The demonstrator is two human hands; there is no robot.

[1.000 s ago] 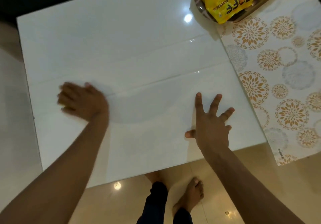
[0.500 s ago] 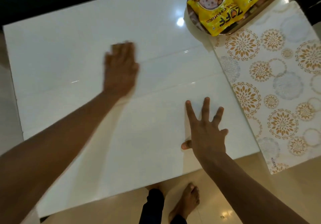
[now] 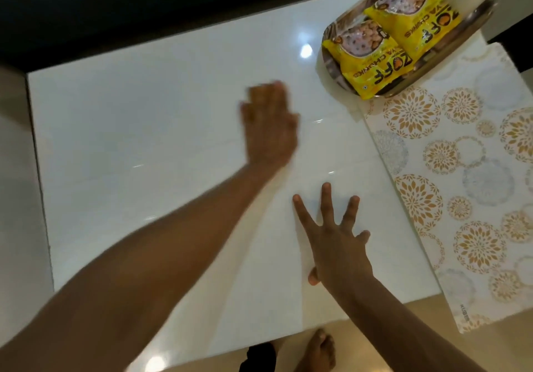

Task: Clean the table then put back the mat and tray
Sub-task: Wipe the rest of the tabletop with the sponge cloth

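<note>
- Your right hand [image 3: 337, 241]: fingers spread, flat on the table [image 3: 144, 140], same near-edge spot as a second ago.
- Your left hand [image 3: 269, 129]: flat, fingers together, blurred; swept from the far-left side to just beyond the right hand. Wiping likely nearly done.
- Mat [image 3: 461, 184]: right of both hands, overhanging.
- Tray [image 3: 450, 57]: beyond, on mat's far end; not yet replaced.

One table [image 3: 144, 117], one patterned mat [image 3: 461, 198] at 3 o'clock, one tray [image 3: 331, 62] at 1 o'clock, two yellow snack packets [image 3: 372, 62], two hands [image 3: 337, 244].
</note>
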